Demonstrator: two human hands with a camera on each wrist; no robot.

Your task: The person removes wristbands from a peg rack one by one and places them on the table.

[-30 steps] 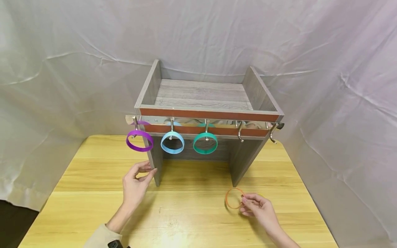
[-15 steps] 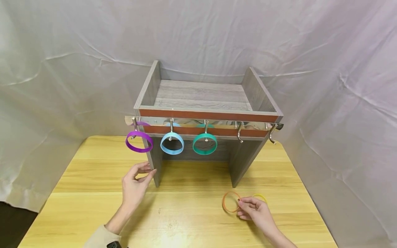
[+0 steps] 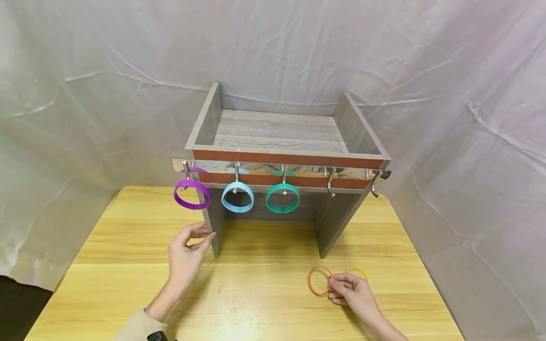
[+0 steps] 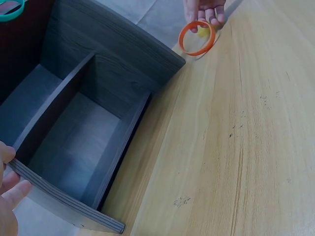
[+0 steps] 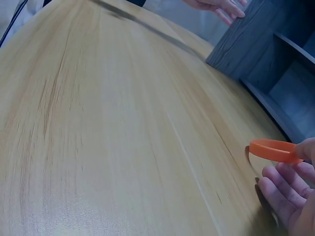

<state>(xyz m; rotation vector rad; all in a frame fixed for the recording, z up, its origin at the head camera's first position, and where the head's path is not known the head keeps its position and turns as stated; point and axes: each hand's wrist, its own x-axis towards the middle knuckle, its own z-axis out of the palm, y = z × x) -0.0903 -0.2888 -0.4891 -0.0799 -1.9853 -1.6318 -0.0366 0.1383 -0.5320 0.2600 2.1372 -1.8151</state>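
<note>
My right hand pinches an orange silicone wristband between thumb and fingertips, low over the wooden table. Just behind that hand lies a yellow wristband, partly hidden by it. My left hand grips the front edge of the left side panel of a grey wood-grain shelf, thumb on one face and fingers on the other. Along the shelf's front runs a metal hook rail. From its hooks hang a purple wristband, a light blue wristband and a green wristband.
Two bare hooks stick out at the rail's right end, one inner hook and one outer hook. The shelf's right side panel stands beyond the orange wristband. Pale fabric surrounds the table at the back and sides.
The right hand has drawn the orange wristband slightly toward the person, baring more of the yellow wristband behind it. The left hand keeps its hold on the panel.
</note>
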